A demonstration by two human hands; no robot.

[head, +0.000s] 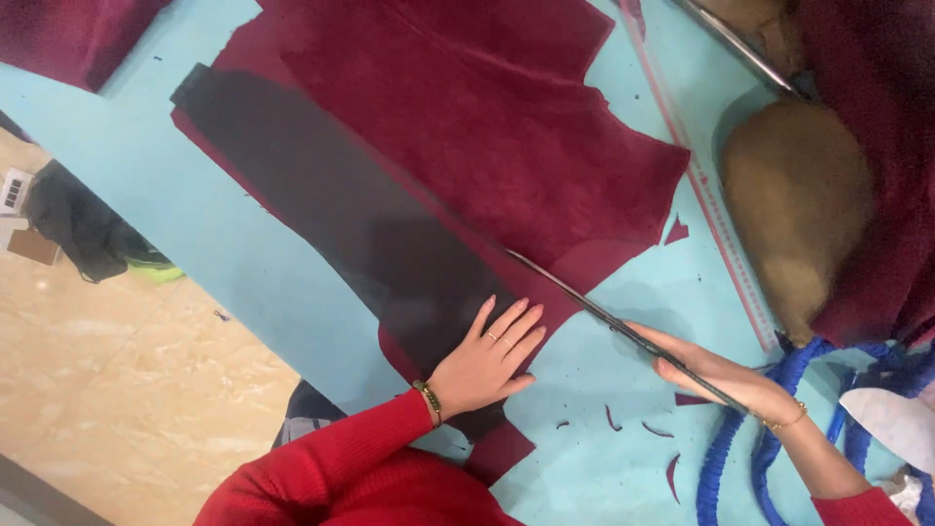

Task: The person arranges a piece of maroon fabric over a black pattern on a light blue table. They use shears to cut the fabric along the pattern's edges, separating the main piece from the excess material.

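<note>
Left hand: flat, fingers spread, pressing dark pattern piece onto maroon velvet fabric. Right hand: closed around long scissors (blades along pattern edge), near turquoise tabletop front edge.

maroon cloth: napped, velvety fabric, matt
dark pattern piece: flat, smooth, dull charcoal sheet, paper or card by its look
scissors: long metal blades, slight sheen
table: smooth turquoise top, matt
tan bundle: soft fuzzy cloth
floor: glossy marbled tile
sleeves: red knit
</note>
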